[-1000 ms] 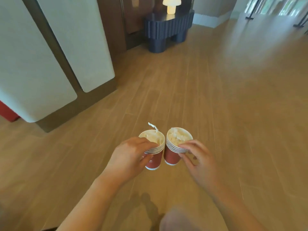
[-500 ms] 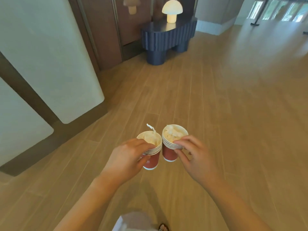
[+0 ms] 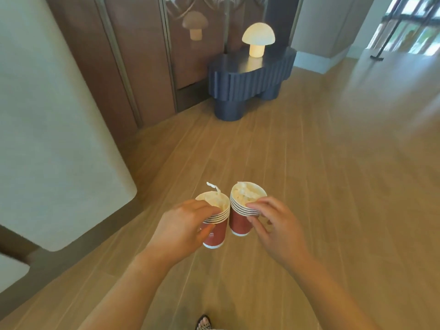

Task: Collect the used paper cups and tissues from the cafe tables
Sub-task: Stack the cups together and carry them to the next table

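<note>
I carry two stacks of red paper cups with white rims, side by side above the wooden floor. My left hand (image 3: pixel 183 225) grips the left stack of cups (image 3: pixel 215 231) near its rim. My right hand (image 3: pixel 276 225) holds the right stack of cups (image 3: pixel 240 222) by its rim with fingertips. Crumpled white tissues fill both top cups: the left tissue (image 3: pixel 214 197) has a strip sticking up, the right tissue (image 3: pixel 245 192) lies inside the rim.
A cream rounded counter panel (image 3: pixel 52 129) stands close on the left. Ahead, a dark blue fluted side table (image 3: pixel 250 82) bears a lit mushroom lamp (image 3: pixel 258 41), against brown wood wall panels (image 3: pixel 142 55). Wooden floor (image 3: pixel 333 175) stretches right toward windows. A sandalled foot (image 3: pixel 204 323) shows below.
The view has advanced and swung: the blue table and lamp are nearer, the cream counter panels have slid left. Both hands keep the same hold on the cups.
</note>
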A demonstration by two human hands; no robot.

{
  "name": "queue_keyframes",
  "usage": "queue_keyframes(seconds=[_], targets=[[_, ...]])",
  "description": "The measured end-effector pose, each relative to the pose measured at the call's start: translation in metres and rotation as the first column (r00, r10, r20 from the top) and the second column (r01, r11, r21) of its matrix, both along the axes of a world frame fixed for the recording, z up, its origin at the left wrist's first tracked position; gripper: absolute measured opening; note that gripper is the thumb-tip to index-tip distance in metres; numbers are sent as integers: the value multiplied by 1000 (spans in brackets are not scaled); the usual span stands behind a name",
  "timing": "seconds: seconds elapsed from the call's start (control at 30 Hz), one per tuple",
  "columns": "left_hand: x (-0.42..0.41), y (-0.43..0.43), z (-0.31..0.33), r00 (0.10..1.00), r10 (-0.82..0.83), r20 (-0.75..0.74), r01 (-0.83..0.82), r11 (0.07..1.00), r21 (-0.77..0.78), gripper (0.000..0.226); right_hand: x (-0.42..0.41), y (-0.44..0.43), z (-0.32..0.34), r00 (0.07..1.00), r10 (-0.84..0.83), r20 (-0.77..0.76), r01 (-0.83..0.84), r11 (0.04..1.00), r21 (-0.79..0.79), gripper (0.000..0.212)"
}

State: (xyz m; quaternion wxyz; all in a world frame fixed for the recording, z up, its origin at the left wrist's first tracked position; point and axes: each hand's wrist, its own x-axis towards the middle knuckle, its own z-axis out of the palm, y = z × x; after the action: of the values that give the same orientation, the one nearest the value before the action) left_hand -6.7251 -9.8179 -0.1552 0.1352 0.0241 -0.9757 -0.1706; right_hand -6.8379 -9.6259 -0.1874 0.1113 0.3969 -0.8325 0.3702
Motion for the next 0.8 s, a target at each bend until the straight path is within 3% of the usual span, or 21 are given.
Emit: queue_keyframes(seconds=[0.33,0.8], targets=[[-313,-106,-7,990,-141,27,141,990,6,32,-283,-96,-20,984,-169,56,172,984,-39,27],[-671,-280,-8,985,139,104,-147,987,71,38,-687,-292,-15,996,87,12,-88,995,43,23]])
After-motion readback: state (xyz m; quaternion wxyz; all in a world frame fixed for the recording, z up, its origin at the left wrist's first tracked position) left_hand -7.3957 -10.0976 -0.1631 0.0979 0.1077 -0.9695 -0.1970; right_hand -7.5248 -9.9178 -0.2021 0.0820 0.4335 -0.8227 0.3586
